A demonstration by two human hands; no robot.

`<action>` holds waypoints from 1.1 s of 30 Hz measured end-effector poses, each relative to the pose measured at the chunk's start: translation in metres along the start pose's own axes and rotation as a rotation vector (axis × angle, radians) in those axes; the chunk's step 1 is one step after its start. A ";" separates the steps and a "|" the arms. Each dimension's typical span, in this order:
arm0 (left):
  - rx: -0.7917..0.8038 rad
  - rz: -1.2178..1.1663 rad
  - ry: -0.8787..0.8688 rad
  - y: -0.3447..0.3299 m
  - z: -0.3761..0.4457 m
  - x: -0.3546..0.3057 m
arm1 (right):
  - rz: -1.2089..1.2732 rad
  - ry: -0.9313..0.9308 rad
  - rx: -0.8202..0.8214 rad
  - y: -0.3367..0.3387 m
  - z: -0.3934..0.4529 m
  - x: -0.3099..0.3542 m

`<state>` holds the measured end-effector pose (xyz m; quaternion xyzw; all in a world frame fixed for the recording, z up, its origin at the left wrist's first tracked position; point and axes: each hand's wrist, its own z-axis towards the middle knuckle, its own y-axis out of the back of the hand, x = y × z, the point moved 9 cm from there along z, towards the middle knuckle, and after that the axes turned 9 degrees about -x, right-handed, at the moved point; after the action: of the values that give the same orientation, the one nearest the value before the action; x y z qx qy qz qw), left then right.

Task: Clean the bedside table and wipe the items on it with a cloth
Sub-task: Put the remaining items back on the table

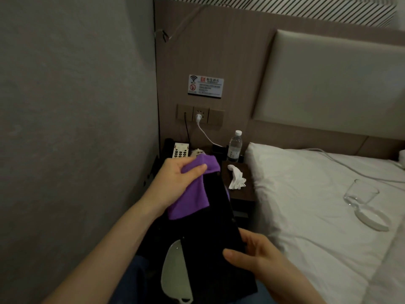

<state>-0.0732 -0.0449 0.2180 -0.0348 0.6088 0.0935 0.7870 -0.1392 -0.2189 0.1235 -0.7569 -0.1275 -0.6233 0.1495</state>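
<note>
My left hand (175,181) grips a purple cloth (190,198) and holds it against the far end of a flat black tray-like item (210,233). My right hand (263,260) holds that item by its near right edge, thumb on top. The item is lifted and tilted over the dark bedside table (241,194), hiding most of it. A white curved object (173,273) shows at the item's near end. On the table stand a wooden tissue box (236,178) with a tissue sticking out, a water bottle (235,147), a telephone (180,150) and a small white device (198,152).
A grey wall runs along the left. Sockets (200,116) with a white plug and cable sit on the headboard panel behind the table. The bed (306,205) fills the right, with a glass (361,191) and a white dish (372,218) lying on the sheet.
</note>
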 end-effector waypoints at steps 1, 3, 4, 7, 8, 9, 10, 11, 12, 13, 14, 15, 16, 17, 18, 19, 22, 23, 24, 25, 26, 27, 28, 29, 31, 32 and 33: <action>0.089 0.166 -0.074 -0.005 0.001 -0.005 | -0.042 0.006 -0.002 0.001 0.001 0.002; 0.174 0.524 -0.225 -0.017 0.000 -0.010 | -0.126 0.016 -0.015 0.000 0.004 0.005; 0.164 0.701 -0.305 -0.021 -0.001 -0.013 | -0.152 0.017 -0.019 -0.003 0.006 0.006; 0.112 0.958 -0.512 -0.039 -0.010 -0.022 | -0.187 0.026 -0.019 -0.015 0.011 0.009; 0.091 0.955 -0.535 -0.041 -0.012 -0.024 | -0.183 0.028 -0.029 -0.016 0.012 0.010; 0.046 0.932 -0.541 -0.039 -0.012 -0.025 | -0.172 0.030 -0.040 -0.017 0.013 0.011; -0.017 0.904 -0.539 -0.034 -0.010 -0.025 | -0.157 0.031 -0.047 -0.015 0.013 0.011; -0.075 0.886 -0.533 -0.028 -0.009 -0.024 | -0.141 0.029 -0.049 -0.014 0.012 0.011; -0.111 0.887 -0.520 -0.022 -0.007 -0.021 | -0.126 0.021 -0.047 -0.012 0.012 0.011; -0.123 0.895 -0.503 -0.019 -0.005 -0.016 | -0.115 0.009 -0.040 -0.011 0.011 0.009; -0.117 0.891 -0.481 -0.017 -0.003 -0.010 | -0.111 -0.006 -0.030 -0.010 0.010 0.007; -0.109 0.870 -0.456 -0.015 -0.002 -0.004 | -0.109 -0.020 -0.021 -0.009 0.009 0.004; -0.107 0.846 -0.430 -0.012 -0.001 0.001 | -0.107 -0.032 -0.015 -0.008 0.008 0.002; -0.116 0.830 -0.409 -0.010 -0.001 0.005 | -0.108 -0.040 -0.009 -0.008 0.007 0.000; -0.128 0.825 -0.397 -0.007 -0.003 0.007 | -0.107 -0.047 -0.004 -0.008 0.007 -0.002; -0.138 0.820 -0.389 -0.005 -0.004 0.009 | -0.102 -0.055 0.002 -0.008 0.006 -0.004; -0.106 0.776 -0.354 -0.002 -0.005 0.012 | -0.067 -0.073 0.015 -0.011 0.005 -0.009; -0.076 0.752 -0.324 -0.001 -0.004 0.014 | -0.065 -0.074 0.016 -0.011 0.004 -0.010; -0.047 0.716 -0.293 0.000 -0.002 0.016 | -0.070 -0.071 0.016 -0.011 0.004 -0.010; -0.030 0.669 -0.272 0.002 0.000 0.017 | -0.079 -0.063 0.018 -0.010 0.004 -0.009; -0.036 0.617 -0.266 0.003 0.002 0.017 | -0.088 -0.055 0.019 -0.010 0.004 -0.008; -0.072 0.562 -0.278 0.007 0.004 0.015 | -0.097 -0.049 0.022 -0.009 0.004 -0.007; -0.133 0.507 -0.293 0.011 0.004 0.013 | -0.105 -0.046 0.025 -0.009 0.004 -0.006; -0.203 0.451 -0.288 0.018 0.006 0.014 | -0.114 -0.042 0.027 -0.008 0.004 -0.005; -0.333 0.309 -0.185 0.033 0.010 0.021 | -0.113 -0.028 0.022 -0.007 0.003 -0.004; -0.399 0.209 -0.113 0.043 0.010 0.027 | -0.099 -0.022 0.011 -0.005 0.002 -0.003; -0.475 0.118 -0.049 0.053 0.010 0.033 | -0.072 -0.021 -0.005 -0.002 0.001 -0.003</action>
<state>-0.0658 0.0123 0.1922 -0.1811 0.5516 0.2806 0.7644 -0.1400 -0.2167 0.1203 -0.7588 -0.1545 -0.6205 0.1238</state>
